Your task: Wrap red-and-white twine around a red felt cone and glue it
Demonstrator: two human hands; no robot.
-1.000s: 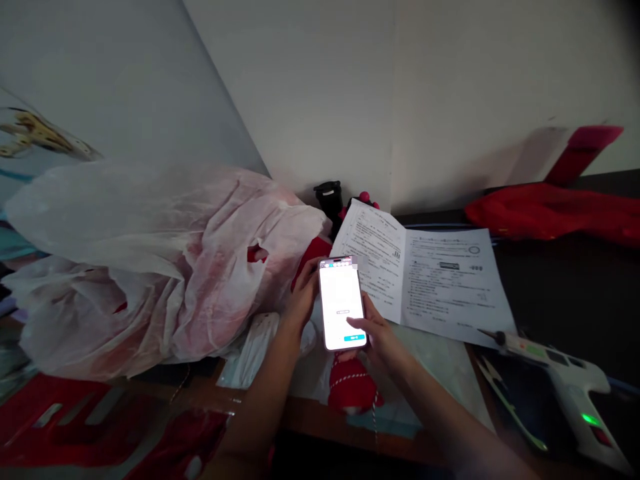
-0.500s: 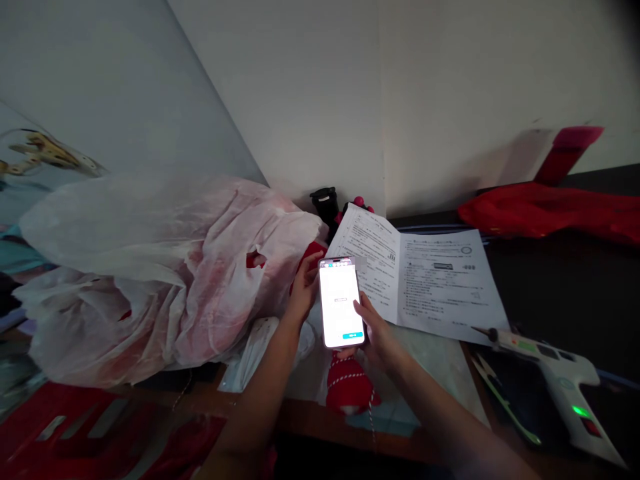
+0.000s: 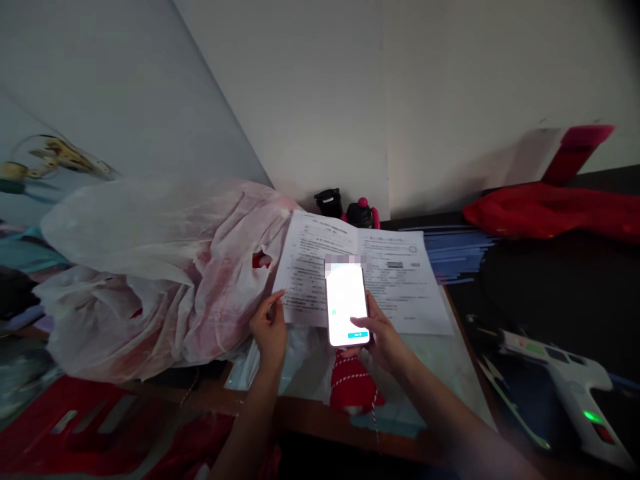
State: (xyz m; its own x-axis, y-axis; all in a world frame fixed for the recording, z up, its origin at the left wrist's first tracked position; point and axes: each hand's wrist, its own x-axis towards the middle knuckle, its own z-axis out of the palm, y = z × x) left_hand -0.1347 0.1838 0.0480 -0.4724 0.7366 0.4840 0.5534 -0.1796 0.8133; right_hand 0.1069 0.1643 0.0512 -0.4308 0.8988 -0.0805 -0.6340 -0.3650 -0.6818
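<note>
My right hand (image 3: 383, 340) holds a phone (image 3: 347, 303) with a bright white screen upright over the table, thumb on its lower part. My left hand (image 3: 270, 327) grips the lower left corner of a printed paper sheet (image 3: 310, 267), which lies spread out behind the phone. A small red object wound with white string (image 3: 353, 390) sits on the table just below the phone.
A big white plastic bag with red contents (image 3: 165, 273) fills the left. Two dark bottles (image 3: 345, 208) stand in the wall corner. A white glue gun with a green light (image 3: 565, 380) lies at the right, red cloth (image 3: 550, 210) behind it, blue sticks (image 3: 450, 250) beside the paper.
My left hand left the phone and took the paper's corner, pulling the sheet leftward and flatter. The phone now rests in my right hand alone. Blue sticks came into view.
</note>
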